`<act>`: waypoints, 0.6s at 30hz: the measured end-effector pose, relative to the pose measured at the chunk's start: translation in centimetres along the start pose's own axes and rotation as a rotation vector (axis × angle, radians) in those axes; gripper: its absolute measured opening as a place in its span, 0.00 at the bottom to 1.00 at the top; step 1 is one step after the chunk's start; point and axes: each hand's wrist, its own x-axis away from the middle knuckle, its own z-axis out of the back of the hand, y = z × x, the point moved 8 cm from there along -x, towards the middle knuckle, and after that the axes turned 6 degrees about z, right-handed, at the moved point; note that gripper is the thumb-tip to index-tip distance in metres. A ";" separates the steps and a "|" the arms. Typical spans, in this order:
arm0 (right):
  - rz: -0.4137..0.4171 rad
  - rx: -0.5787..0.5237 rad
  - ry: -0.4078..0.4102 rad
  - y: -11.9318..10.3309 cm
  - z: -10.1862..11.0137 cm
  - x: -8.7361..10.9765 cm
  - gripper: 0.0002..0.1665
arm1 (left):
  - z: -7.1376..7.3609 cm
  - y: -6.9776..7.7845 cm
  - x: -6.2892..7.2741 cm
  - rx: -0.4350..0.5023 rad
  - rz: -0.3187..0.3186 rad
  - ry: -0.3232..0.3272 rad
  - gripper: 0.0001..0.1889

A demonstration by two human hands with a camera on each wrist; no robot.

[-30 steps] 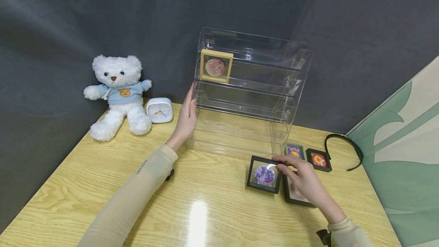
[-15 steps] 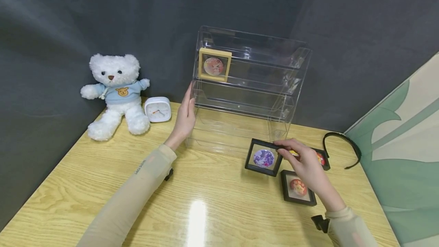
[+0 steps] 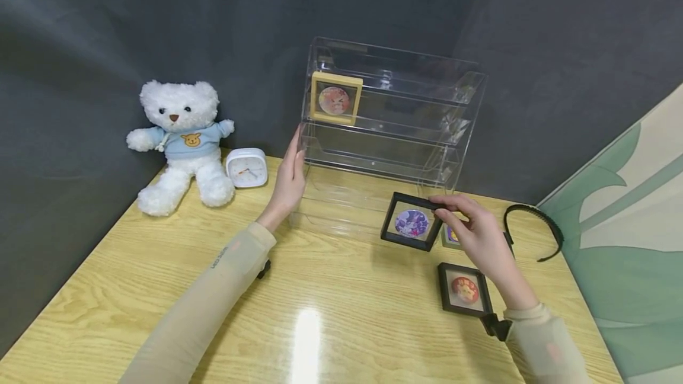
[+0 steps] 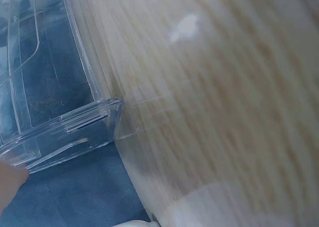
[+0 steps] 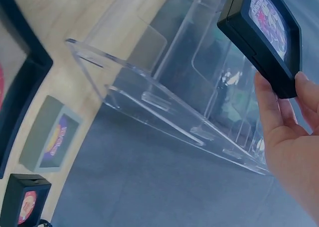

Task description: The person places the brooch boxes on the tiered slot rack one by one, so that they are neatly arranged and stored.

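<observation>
My right hand (image 3: pixel 477 230) pinches the right edge of a black display frame (image 3: pixel 412 223) holding a round purple badge. The frame is lifted off the table, in front of the rack's lower right part. In the right wrist view, fingers and thumb grip its corner beside the rack. My left hand (image 3: pixel 288 185) rests with extended fingers against the left side of a clear tiered acrylic rack (image 3: pixel 397 130). Only a fingertip shows in the left wrist view. A yellow frame (image 3: pixel 336 99) with a pink badge stands at the left of an upper tier.
On the table lie a black frame (image 3: pixel 465 289) with a red badge, a grey-green frame (image 5: pixel 52 137) and another black frame (image 5: pixel 25 202). A black headband (image 3: pixel 552 224) lies at right. A white teddy bear (image 3: pixel 184 141) and a white clock (image 3: pixel 246 168) stand left of the rack.
My right hand has raised the black frame with the purple badge toward the rack, uncovering the red-badge frame. The left hand stays against the rack's side.
</observation>
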 end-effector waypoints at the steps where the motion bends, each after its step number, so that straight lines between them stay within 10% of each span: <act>1: 0.008 -0.007 0.007 -0.1 0.0 -0.2 0.16 | 0.0 0.0 0.0 0.001 -0.003 0.000 0.29; 18: 0.091 -0.009 0.061 -1.5 1.1 -2.8 0.17 | 0.0 -0.2 0.0 0.000 0.004 -0.001 0.30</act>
